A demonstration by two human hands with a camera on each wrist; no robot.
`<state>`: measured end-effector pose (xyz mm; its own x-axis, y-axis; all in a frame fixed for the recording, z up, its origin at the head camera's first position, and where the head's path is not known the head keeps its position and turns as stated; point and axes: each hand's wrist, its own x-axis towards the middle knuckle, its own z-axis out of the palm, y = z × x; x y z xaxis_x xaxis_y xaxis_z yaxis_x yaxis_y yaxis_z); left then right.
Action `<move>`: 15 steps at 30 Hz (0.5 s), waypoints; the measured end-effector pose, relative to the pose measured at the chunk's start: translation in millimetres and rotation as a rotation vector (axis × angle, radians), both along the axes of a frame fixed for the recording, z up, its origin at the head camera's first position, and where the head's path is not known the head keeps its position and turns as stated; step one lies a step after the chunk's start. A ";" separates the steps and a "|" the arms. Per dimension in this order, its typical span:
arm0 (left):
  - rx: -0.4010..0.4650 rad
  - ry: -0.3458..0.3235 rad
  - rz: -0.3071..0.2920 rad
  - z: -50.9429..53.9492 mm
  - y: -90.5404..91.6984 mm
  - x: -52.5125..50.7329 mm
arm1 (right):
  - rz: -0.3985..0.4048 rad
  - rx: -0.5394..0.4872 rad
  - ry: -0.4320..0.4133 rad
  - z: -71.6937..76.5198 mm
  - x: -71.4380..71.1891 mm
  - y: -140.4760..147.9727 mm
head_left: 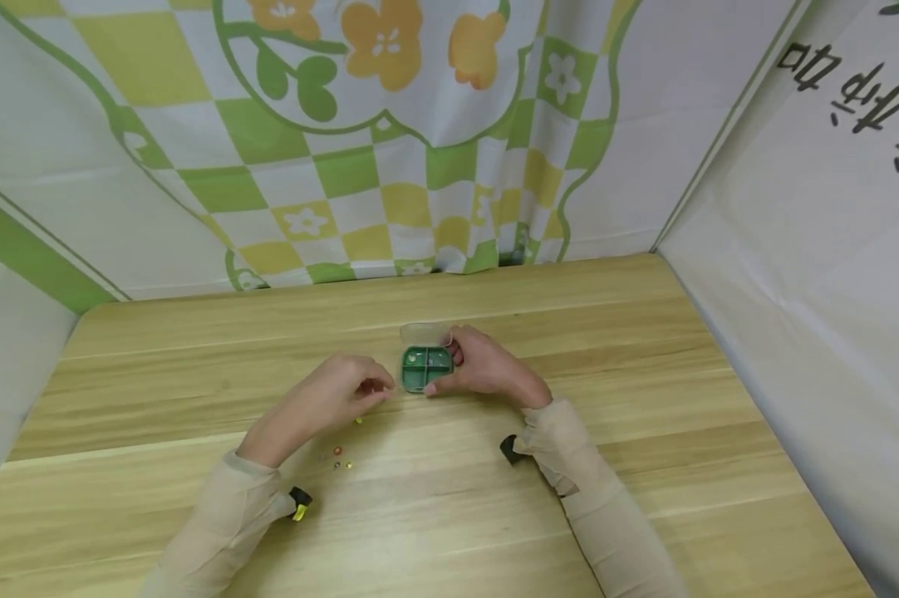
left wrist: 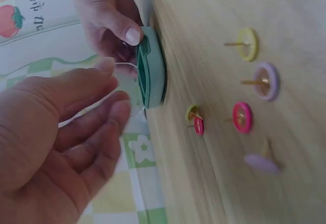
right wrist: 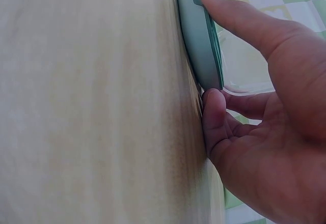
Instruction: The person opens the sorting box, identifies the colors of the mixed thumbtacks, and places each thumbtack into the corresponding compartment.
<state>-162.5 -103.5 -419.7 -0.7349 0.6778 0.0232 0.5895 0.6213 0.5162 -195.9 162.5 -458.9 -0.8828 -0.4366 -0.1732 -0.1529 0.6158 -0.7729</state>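
A green four-compartment box (head_left: 414, 384) stands on the table, its clear lid (head_left: 424, 334) raised at the back. Small pieces lie in its two rear compartments. My right hand (head_left: 487, 365) grips the box's right side, thumb at the front edge; the right wrist view shows the box (right wrist: 196, 40) between thumb and fingers. Just left of the box is my left hand (head_left: 337, 394), fingers loosely bent, thumb apart from them, with nothing visible between. In the left wrist view, thumbtacks lie on the table: yellow (left wrist: 248, 44), purple (left wrist: 273, 81), pink (left wrist: 243, 117) and others.
The wooden table (head_left: 434, 515) meets a checked, flowered curtain (head_left: 345, 174) at its back edge. White panels stand at both sides. Near the left forearm, a red tack (head_left: 337, 451) and a yellow tack (head_left: 348, 466) lie together; another yellow one (head_left: 358, 421) is closer to the left hand.
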 end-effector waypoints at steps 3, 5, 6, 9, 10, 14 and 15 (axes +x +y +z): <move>-0.009 -0.044 0.005 -0.3 -11.7 9.8 | 0.001 0.007 -0.006 0.2 0.9 -0.3; -0.014 -0.066 0.010 -0.5 -18.6 16.2 | 0.000 0.007 -0.008 1.2 1.4 -0.2; -0.017 -0.067 0.013 -0.6 -21.9 19.1 | -0.002 0.003 -0.010 1.6 1.4 -0.1; -0.014 -0.064 0.027 -1.3 -31.5 26.1 | -0.008 -0.008 -0.016 2.4 1.3 0.5; -0.014 -0.062 0.034 -1.7 -35.2 28.3 | -0.011 -0.014 -0.019 2.7 1.3 0.6; -0.027 -0.047 0.067 -3.0 -51.1 38.2 | -0.008 -0.018 -0.030 3.3 1.6 0.9; -0.031 -0.042 0.074 -3.8 -55.0 40.9 | -0.008 -0.019 -0.030 3.7 1.8 1.0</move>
